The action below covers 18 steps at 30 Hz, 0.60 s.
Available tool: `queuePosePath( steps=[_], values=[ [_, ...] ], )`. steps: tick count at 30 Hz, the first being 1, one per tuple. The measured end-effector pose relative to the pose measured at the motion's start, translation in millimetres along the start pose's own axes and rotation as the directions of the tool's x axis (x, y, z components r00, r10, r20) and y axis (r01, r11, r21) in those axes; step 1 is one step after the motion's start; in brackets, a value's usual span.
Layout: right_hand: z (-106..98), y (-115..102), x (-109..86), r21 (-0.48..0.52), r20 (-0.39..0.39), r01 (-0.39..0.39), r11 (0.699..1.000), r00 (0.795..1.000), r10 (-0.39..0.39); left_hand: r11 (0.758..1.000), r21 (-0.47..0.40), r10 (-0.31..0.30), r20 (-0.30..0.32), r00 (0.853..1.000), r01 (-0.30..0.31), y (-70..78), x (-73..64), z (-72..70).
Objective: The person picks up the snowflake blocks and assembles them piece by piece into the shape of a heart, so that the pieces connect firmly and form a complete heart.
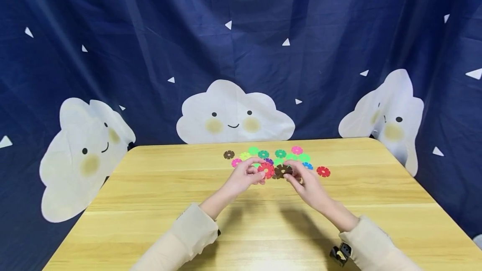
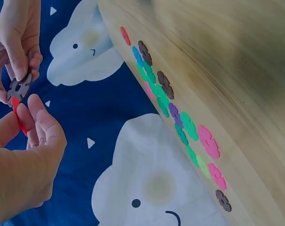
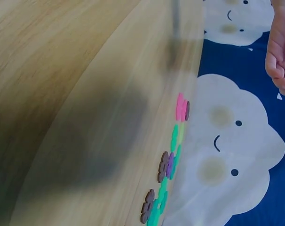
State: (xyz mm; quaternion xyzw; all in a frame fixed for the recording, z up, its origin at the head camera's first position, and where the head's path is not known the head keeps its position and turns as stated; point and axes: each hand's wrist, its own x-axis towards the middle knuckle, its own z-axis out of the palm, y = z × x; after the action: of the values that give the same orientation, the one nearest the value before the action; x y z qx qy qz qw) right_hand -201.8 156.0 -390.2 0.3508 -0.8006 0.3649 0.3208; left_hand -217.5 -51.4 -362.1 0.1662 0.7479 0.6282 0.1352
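Observation:
My left hand (image 1: 244,175) pinches a red notched plastic disc (image 1: 269,174) between thumb and fingers. The right hand (image 1: 310,185) holds a dark brown notched disc (image 1: 278,174) the same way. Both discs are raised above the table, edge to edge. In the left wrist view the red disc (image 2: 22,123) meets the rim of the brown disc (image 2: 25,87), at an angle to it; whether their notches are interlocked I cannot tell. The right wrist view catches only part of a hand (image 3: 280,59) at its right edge, with neither held disc visible.
More notched discs lie spread over the far part of the wooden table (image 1: 169,204): a brown one (image 1: 229,154) at the left, a pink one (image 1: 297,150) behind, a red one (image 1: 323,172) at the right, several green ones. A dark blue curtain (image 1: 150,53) with clouds hangs behind.

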Motion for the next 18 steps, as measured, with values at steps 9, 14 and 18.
queuePosePath(
  steps=[9, 14, 18],
  values=[
    [3, -2, 1.5, 0.004, -0.042, 0.076, 0.997, 0.996, -0.076, 0.998, -0.065, -0.025, 0.019, 1.0, 0.026, 4.0, -2.8, 5.8],
    [4, -3, 2.4, 0.055, -0.092, 0.141, 0.988, 0.987, -0.136, 0.985, -0.151, -0.087, -0.001, 0.996, 0.086, 7.8, -4.5, 9.3],
    [5, -3, 6.0, 0.084, -0.123, 0.209, 0.974, 0.972, -0.198, 0.977, -0.179, -0.115, -0.006, 0.993, 0.112, 12.4, -5.2, 9.9]
  ],
)
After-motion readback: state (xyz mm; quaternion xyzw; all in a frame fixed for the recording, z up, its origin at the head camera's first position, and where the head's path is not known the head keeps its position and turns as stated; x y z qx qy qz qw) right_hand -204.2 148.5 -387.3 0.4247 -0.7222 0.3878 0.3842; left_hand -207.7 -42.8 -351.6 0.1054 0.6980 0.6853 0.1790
